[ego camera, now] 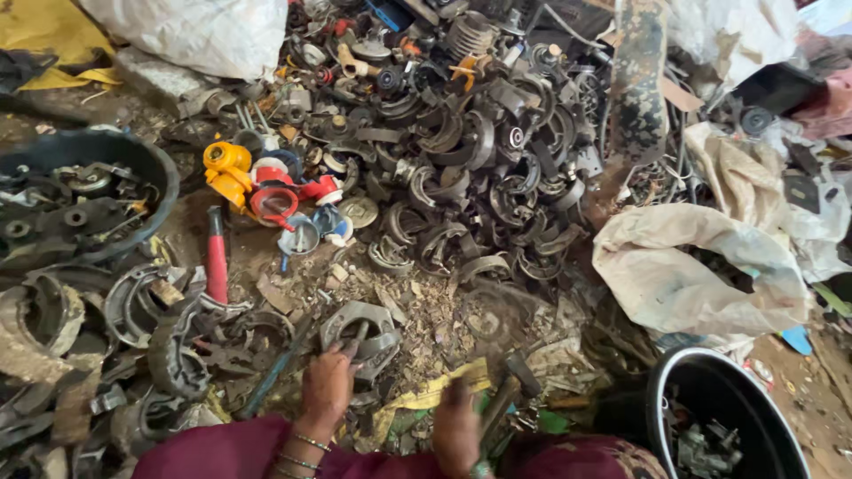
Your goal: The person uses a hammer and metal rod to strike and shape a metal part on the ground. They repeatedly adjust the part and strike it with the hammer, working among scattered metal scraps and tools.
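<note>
**Two hands busy in a big pile of old metal parts**

On the far left sits a dark round tub full of greasy black parts. Near it, curved rusty pieces lie on the dirt floor. A red-handled tool lies just to the right of the tub. Above it are yellow plastic parts and red plastic parts.

The left hand has bangles on its wrist. Its grip is closed around a grey metal part, which rests on the ground low in the middle, in front of the person. The right hand is blurry. Its fingers curl around a hammer handle, and the hammer head is just right of the grey part.

Behind the hands is a big heap of dark curved metal shoes. Farther right lies a crumpled white sack. In the bottom right corner stands a black bucket with small metal bits inside.
</note>
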